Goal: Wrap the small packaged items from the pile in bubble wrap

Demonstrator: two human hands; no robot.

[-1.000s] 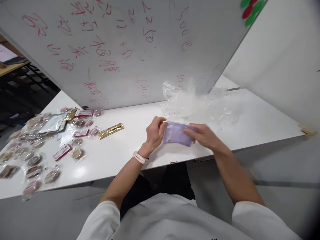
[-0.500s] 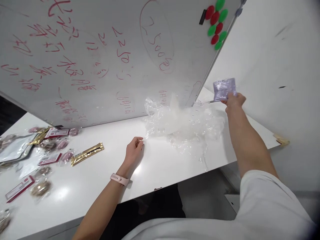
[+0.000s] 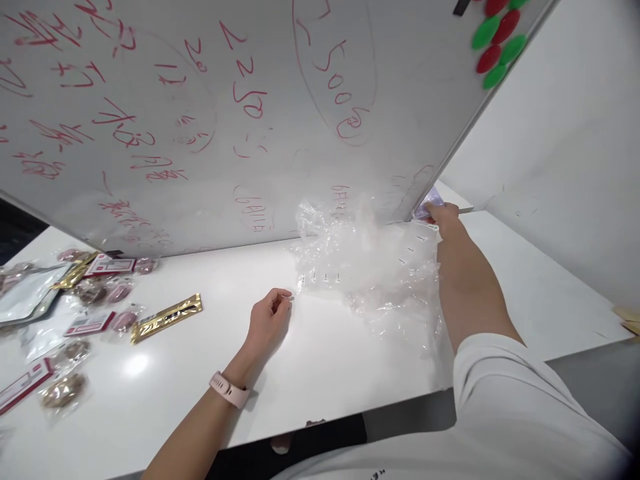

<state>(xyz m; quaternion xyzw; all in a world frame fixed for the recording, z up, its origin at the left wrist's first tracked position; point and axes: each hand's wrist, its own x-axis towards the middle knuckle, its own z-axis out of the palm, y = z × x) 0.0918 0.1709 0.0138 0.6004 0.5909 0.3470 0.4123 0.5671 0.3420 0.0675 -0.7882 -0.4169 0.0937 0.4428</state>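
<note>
My right hand [image 3: 444, 212] is closed on a shiny lilac packet [image 3: 431, 200]. It reaches out past the lower right corner of the whiteboard, whose edge partly hides the packet. My left hand [image 3: 270, 317], with a pink band on the wrist, rests on the white table with its fingers loosely curled. No object shows in it. Its fingertips come close to the left edge of a pile of clear plastic bags [image 3: 370, 260], which lies crumpled between my hands. Left of that hand lies a gold stick sachet [image 3: 167, 319] on the tabletop.
The whiteboard [image 3: 200, 153] with red writing stands along the back of the table [image 3: 200, 380]. Red and green magnets [image 3: 495, 50] sit at its upper right. Small wrapped items [image 3: 63, 390], red-and-white packets [image 3: 90, 324] and a silvery pouch [image 3: 33, 290] are spread at the left.
My right hand has lowered the lilac packet and carried it behind the whiteboard's corner. My left hand stays curled on the table. The camera view has shifted.
</note>
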